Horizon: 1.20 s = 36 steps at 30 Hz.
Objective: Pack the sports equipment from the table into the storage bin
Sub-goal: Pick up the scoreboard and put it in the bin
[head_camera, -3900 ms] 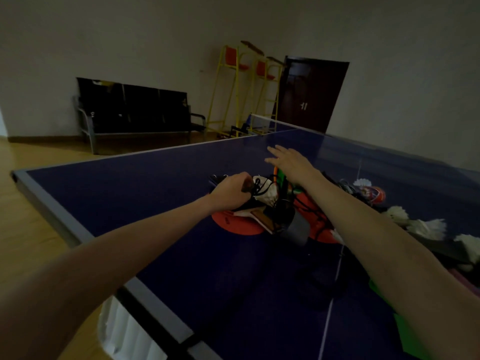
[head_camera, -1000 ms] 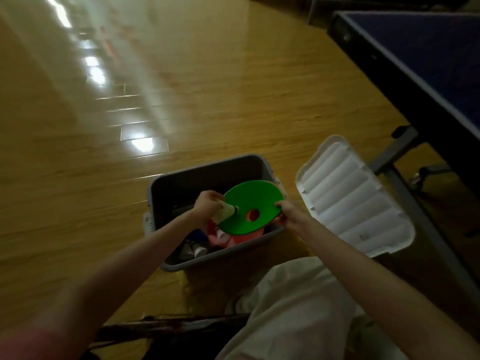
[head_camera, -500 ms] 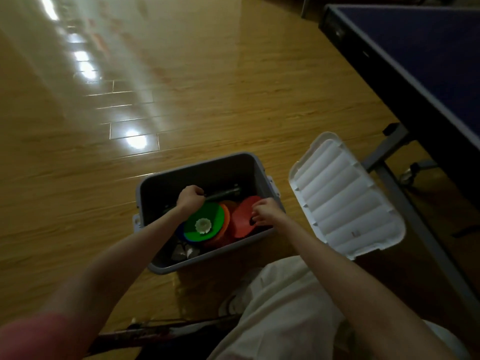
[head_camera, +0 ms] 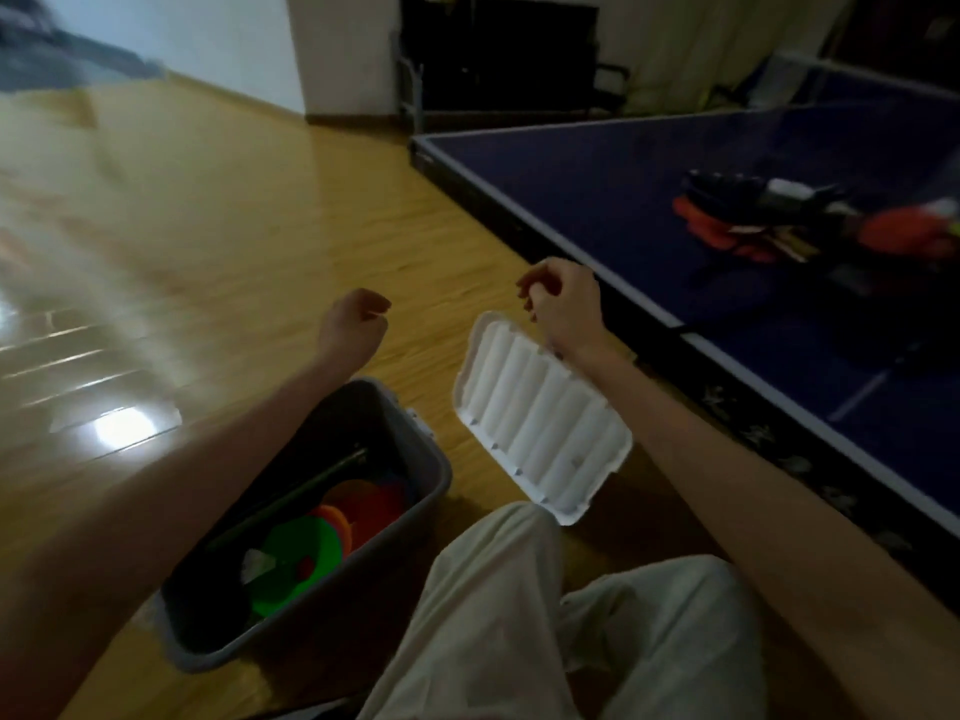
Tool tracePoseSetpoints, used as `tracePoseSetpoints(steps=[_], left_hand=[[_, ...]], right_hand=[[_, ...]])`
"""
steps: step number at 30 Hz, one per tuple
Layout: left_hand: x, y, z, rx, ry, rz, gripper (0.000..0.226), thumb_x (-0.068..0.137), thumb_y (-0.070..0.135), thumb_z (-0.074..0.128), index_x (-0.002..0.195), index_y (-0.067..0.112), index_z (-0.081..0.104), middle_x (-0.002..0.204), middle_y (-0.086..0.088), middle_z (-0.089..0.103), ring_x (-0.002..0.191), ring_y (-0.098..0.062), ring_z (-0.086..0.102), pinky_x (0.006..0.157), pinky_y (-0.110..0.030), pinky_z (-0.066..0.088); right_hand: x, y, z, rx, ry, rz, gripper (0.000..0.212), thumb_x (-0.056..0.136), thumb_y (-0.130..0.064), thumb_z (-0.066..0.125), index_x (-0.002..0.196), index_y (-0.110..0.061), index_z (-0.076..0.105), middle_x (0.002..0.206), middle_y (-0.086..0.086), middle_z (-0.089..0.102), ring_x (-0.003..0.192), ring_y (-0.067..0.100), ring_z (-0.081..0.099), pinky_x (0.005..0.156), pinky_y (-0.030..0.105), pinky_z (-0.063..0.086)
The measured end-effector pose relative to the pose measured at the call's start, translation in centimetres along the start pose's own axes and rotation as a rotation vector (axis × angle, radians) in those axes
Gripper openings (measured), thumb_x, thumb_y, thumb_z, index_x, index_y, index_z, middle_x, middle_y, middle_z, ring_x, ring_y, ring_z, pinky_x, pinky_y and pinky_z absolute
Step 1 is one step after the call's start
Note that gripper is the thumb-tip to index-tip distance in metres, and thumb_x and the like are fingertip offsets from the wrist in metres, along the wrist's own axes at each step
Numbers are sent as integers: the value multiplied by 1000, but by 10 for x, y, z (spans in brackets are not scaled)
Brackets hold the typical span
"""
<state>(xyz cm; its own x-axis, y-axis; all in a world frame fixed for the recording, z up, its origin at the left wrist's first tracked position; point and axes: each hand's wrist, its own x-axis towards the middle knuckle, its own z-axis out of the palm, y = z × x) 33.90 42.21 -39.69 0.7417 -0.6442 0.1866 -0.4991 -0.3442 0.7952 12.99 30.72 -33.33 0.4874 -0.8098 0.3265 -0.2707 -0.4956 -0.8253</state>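
Note:
The grey storage bin [head_camera: 415, 517] stands on the floor below my arms. Inside lie a green disc [head_camera: 298, 561] with a white shuttlecock [head_camera: 255, 563] on it, orange and red discs [head_camera: 374, 504] and a dark rod. My left hand [head_camera: 353, 324] hangs above the bin's far end, fingers loosely curled, holding nothing. My right hand [head_camera: 558, 298] is raised over the white lid, fingers loosely curled and empty. On the blue table [head_camera: 597, 189] at the right sits a blurred pile of sports gear [head_camera: 789, 220], red, black and white.
The white ribbed lid [head_camera: 540, 423] leans beside the bin on the wooden floor [head_camera: 234, 226]. My light trousers [head_camera: 545, 615] fill the bottom of the view. The table's edge and frame run along the right. A dark bench [head_camera: 498, 54] stands by the far wall.
Both hands have let go of the discs and shuttlecock in the bin and risen out of it. The view has swung up towards the table.

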Motion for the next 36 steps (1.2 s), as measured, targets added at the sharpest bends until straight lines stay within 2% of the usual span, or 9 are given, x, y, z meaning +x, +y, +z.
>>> tracePoseSetpoints(steps=[5, 9, 13, 17, 19, 25, 29, 34, 36], left_hand=[[-1, 105, 34, -102, -83, 336, 24, 80, -4, 56, 102, 2, 65, 104, -11, 69, 93, -20, 64, 77, -23, 45], [-2, 164, 53, -136, -173, 533, 22, 81, 0, 57, 101, 7, 64, 96, -3, 65, 89, -17, 62, 82, -32, 51], [7, 197, 73, -85, -253, 628, 24, 83, 5, 57, 104, 13, 62, 102, 1, 64, 93, -13, 61, 82, -29, 49], [25, 223, 103, -22, -328, 656, 26, 84, 6, 57, 109, 14, 61, 108, 0, 64, 97, -11, 59, 81, -25, 45], [39, 235, 122, 24, -359, 679, 27, 85, 7, 57, 111, 14, 61, 111, 0, 63, 100, -11, 58, 80, -23, 42], [98, 264, 190, 205, -447, 801, 32, 87, 12, 59, 118, 10, 56, 119, -9, 57, 106, -21, 57, 88, -31, 45], [131, 283, 235, 256, -503, 770, 36, 92, 21, 56, 125, 8, 51, 124, -12, 54, 111, -24, 54, 88, -30, 42], [159, 313, 284, -11, -593, 406, 38, 96, 28, 50, 127, 8, 40, 112, -5, 51, 91, -13, 53, 70, -27, 43], [171, 325, 301, -125, -598, 288, 46, 96, 32, 50, 133, 8, 35, 124, -7, 47, 101, -14, 50, 74, -26, 40]], right_hand=[[-8, -12, -95, -159, 193, -142, 23, 83, -1, 48, 75, -16, 62, 70, -3, 62, 69, 16, 61, 67, 34, 52], [-13, 5, -155, -257, 273, -75, 23, 87, -1, 48, 75, -15, 61, 77, 8, 66, 70, 25, 63, 66, 43, 55], [-15, 24, -196, -352, 317, -32, 23, 86, 0, 49, 74, -12, 64, 92, 14, 69, 76, 21, 63, 72, 41, 55], [-3, 40, -225, -503, 304, -38, 21, 85, -2, 49, 79, -11, 66, 82, 6, 68, 73, 18, 62, 73, 36, 54], [14, 50, -240, -602, 273, -47, 19, 86, -3, 49, 83, -10, 66, 89, 6, 67, 79, 18, 61, 76, 37, 53], [84, 88, -265, -782, 212, -67, 16, 86, -4, 52, 99, -3, 62, 108, 12, 56, 98, 23, 56, 83, 31, 46], [123, 119, -263, -847, 152, 29, 35, 88, -11, 56, 122, -3, 52, 124, 15, 50, 115, 28, 49, 98, 37, 43], [159, 145, -256, -937, -18, 41, 54, 88, -8, 49, 140, -3, 36, 142, 16, 42, 131, 30, 40, 109, 40, 33], [172, 151, -255, -985, -18, 12, 53, 91, -11, 44, 143, -5, 34, 145, 13, 42, 132, 27, 41, 109, 39, 31]])
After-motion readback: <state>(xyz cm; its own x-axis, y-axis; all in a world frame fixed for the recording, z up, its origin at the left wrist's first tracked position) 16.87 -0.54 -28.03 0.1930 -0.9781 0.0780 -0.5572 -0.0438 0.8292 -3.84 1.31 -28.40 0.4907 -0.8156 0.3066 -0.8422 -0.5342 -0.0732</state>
